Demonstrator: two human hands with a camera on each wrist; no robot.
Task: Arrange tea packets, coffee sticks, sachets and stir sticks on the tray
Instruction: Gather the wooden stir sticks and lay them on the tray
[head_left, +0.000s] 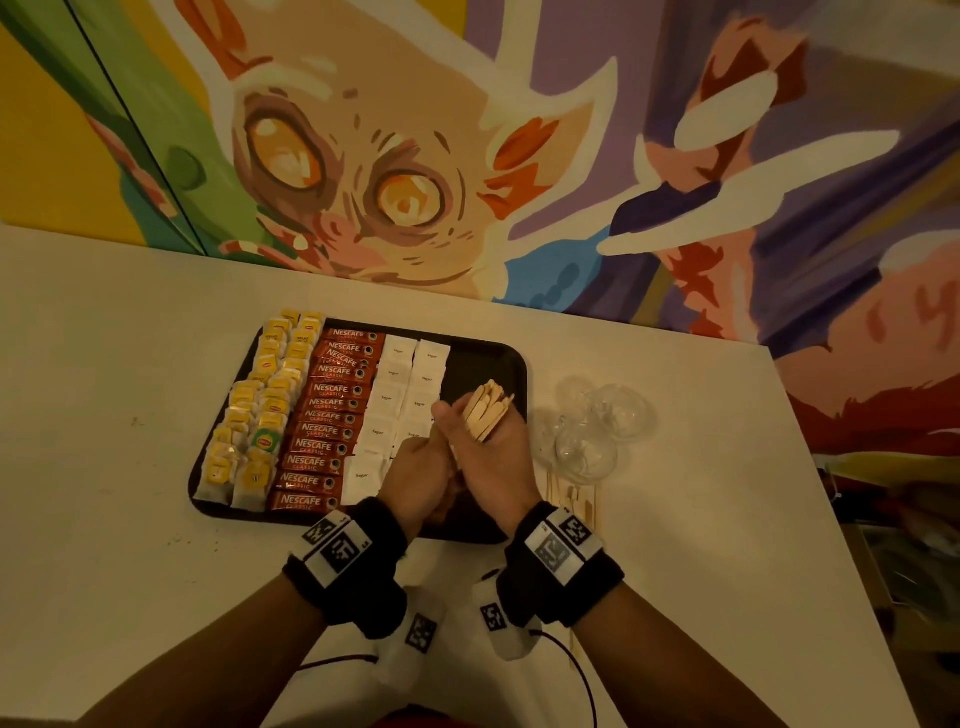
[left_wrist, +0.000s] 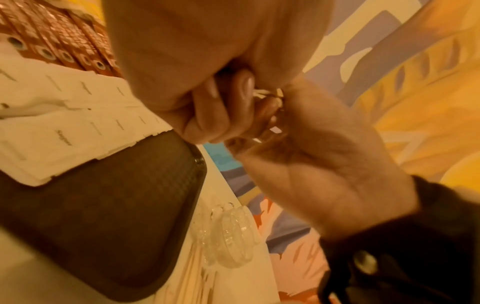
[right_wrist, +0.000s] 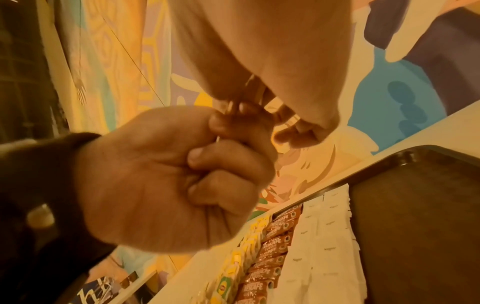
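A dark, rounded-corner tray (head_left: 511, 364) with a finely textured floor is lying on a pale table (head_left: 130, 467) below a painted wall (head_left: 467, 130). The right hand (head_left: 496, 457) is gripping a fanned bundle of flat, pale wooden stir sticks (head_left: 485, 410), fingers curled round them above the bare right part of the tray; their long axes are pointing away from the person and a little to the right, too many overlapping to count. The left hand (head_left: 418, 475) is curled into a fist right against the right hand, pinching the near ends of the sticks between thumb and fingertips, as the right wrist view is showing.

On the tray, three groups are sitting side by side: at the left, two columns of yellow-tagged paper tea packets (head_left: 254, 410), one with a green label; next, a single column of about twelve glossy red coffee sticks (head_left: 324, 421), each lying crosswise with its long axis running left to right; then two columns of square white paper sugar sachets (head_left: 400, 395), partly hidden by the hands.

Just right of the tray, three clear glass bowls (head_left: 592, 421) are clustering together, with a few loose wooden sticks (head_left: 571, 499) lying on the table near them, pointing away from the person
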